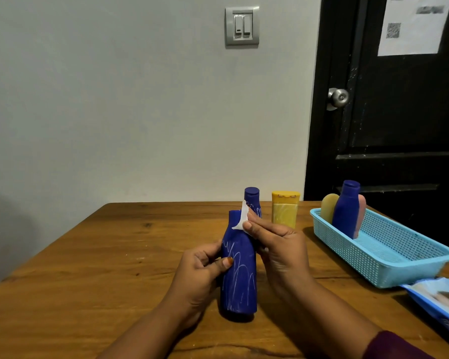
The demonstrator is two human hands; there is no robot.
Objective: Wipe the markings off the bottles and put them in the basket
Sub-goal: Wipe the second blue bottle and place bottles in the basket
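The left hand (200,268) has its grip wrapped around the near blue bottle (240,275), thumb across the front and fingers behind, clasping the body at about mid-height. This bottle stands upright, its base at or just above the wooden table (88,260); which of the two I cannot tell. White scribbled markings (240,278) cover its front from the shoulder down to the base, right beside the left thumb.

Just to the right of that grip, the right hand (280,252) pinches a small white wipe (241,216) between thumb and forefinger. The wipe sticks up above the fingertips and touches the bottle's neck and shoulder, above the left grip. The right grip is therefore clenched on the wipe, with the rest of the hand close against the bottle's right side.

Behind both hands, farther across the table, a second blue bottle (252,200) stands upright with white scribbles on its body, partly hidden by the wipe and the right fingers. Just right of it stands a yellow bottle (285,209) with faint pale scribbles, cap upward.

Well to the right of the right grip sits a light blue basket (412,263) on the table. Inside, at its far end, a third blue bottle (346,211) stands upright, with a tan bottle (328,207) on its left and a pink bottle (361,216) on its right, both touching it. Nearer the table's front edge, a blue wipe packet (441,301) lies just beside the basket's near corner.
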